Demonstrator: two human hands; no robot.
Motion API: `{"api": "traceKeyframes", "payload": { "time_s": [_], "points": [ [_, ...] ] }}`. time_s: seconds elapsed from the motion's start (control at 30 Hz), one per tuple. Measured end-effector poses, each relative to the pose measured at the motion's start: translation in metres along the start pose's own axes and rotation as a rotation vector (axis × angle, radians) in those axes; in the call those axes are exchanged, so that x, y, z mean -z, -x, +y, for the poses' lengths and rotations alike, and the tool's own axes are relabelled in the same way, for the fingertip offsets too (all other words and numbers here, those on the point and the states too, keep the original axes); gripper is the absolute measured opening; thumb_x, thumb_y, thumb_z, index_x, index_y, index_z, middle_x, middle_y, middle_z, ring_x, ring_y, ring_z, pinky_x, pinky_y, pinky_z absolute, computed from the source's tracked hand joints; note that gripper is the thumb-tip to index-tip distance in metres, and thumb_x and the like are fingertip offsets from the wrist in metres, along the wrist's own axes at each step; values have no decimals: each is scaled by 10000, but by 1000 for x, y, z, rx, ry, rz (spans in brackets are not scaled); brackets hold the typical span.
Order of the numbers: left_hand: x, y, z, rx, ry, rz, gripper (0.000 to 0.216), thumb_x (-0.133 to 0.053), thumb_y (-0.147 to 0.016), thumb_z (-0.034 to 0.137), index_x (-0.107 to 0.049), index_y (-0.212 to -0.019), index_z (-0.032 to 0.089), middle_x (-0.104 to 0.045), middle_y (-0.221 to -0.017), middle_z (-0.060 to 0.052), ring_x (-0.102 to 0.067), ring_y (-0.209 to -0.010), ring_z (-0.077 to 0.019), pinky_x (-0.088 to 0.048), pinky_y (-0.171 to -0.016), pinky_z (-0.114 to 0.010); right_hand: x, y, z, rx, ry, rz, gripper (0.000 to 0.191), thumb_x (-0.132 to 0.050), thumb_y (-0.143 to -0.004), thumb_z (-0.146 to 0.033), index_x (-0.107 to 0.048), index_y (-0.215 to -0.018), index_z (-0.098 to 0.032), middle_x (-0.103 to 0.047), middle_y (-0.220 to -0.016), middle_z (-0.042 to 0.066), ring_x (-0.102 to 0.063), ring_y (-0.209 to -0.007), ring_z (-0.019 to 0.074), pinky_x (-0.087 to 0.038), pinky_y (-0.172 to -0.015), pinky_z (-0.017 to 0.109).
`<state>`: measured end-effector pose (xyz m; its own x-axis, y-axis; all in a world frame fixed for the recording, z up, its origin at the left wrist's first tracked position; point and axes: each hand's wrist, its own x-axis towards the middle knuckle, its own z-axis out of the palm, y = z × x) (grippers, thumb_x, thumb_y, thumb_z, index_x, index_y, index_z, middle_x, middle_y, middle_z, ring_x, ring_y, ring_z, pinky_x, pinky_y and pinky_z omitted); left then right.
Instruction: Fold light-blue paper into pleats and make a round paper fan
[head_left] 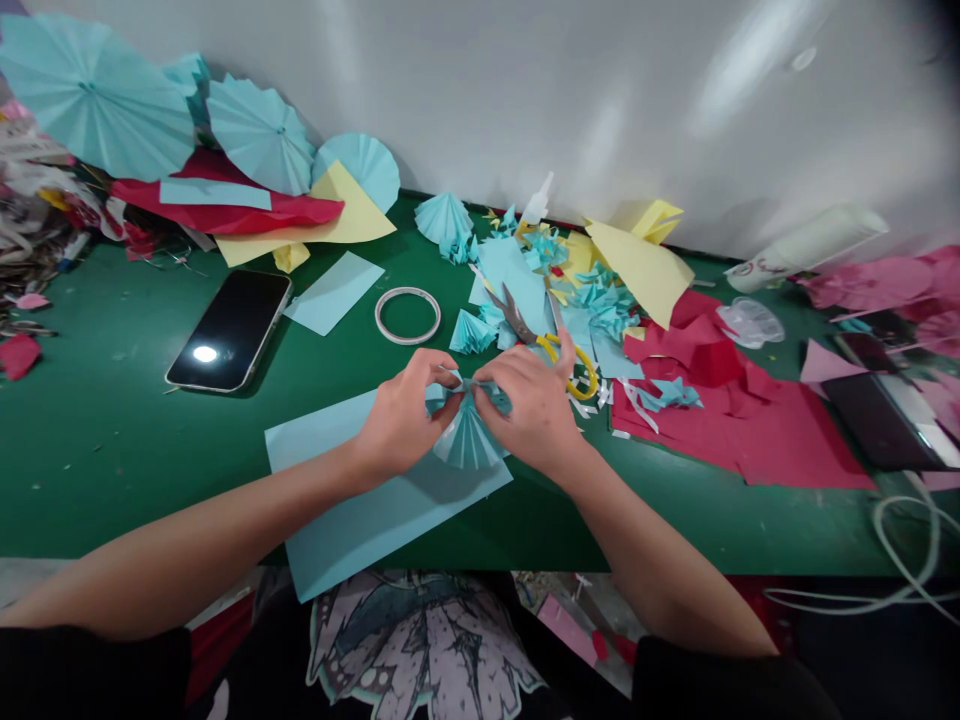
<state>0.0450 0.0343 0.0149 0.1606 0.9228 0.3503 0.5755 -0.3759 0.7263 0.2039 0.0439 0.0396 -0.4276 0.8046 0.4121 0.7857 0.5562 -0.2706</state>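
Between my hands is a small pleated light-blue paper fan (469,438), its folds spreading toward me. My left hand (409,410) pinches its upper left part between thumb and fingers. On the other side my right hand (531,408) pinches the upper right part, and the two thumbs nearly meet. Part of the fan is hidden behind the fingers. Beneath the hands lies a flat light-blue paper sheet (352,520). Scissors with yellow handles (581,375) rest just beyond my right hand, partly covered by it. A roll of narrow tape (377,318) lies beyond my left hand.
A phone (229,330) lies at the left on the green table (97,450). Large blue pleated rosettes (97,100) lean against the wall. Blue scraps and small folded fans (472,330) crowd the middle, red paper (787,440) the right. A white cable (885,600) loops at the right edge.
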Motion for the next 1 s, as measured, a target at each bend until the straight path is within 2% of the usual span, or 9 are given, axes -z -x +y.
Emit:
{"api": "traceKeyframes", "payload": {
  "time_s": [0.17,0.33,0.7,1.0],
  "points": [
    [0,-2,-2,-6,-35,17,302,-600,-735,126,-402,-945,216,-670,-823,6,-665,-817,-147,-482,-631,-215,0,-1,3,-4,1,-46,61,-546,-762,-219,-561,-703,-210,-667,-738,-15,-592,-820,182,-241,-995,472],
    [-1,-3,-4,39,-30,-29,356,-619,-708,125,-402,-977,212,-671,-801,1,-667,-781,-156,-484,-628,-231,-4,0,4,9,13,-41,92,-535,-785,-209,-560,-697,-206,-665,-737,-12,-594,-807,174,-246,-993,480],
    [-1,-2,-2,96,-25,-30,355,-620,-698,136,-385,-949,226,-651,-715,34,-671,-723,-159,-458,-585,-237,-6,1,1,29,30,-36,110,-522,-799,-204,-554,-694,-209,-655,-732,-19,-595,-797,159,-265,-994,452],
    [0,-2,-2,87,-18,-13,384,-622,-699,134,-361,-966,224,-653,-721,35,-674,-729,-161,-450,-590,-237,-8,2,-1,23,49,-29,121,-502,-813,-196,-555,-705,-203,-660,-734,-6,-600,-800,168,-271,-986,451]
  ]
}}
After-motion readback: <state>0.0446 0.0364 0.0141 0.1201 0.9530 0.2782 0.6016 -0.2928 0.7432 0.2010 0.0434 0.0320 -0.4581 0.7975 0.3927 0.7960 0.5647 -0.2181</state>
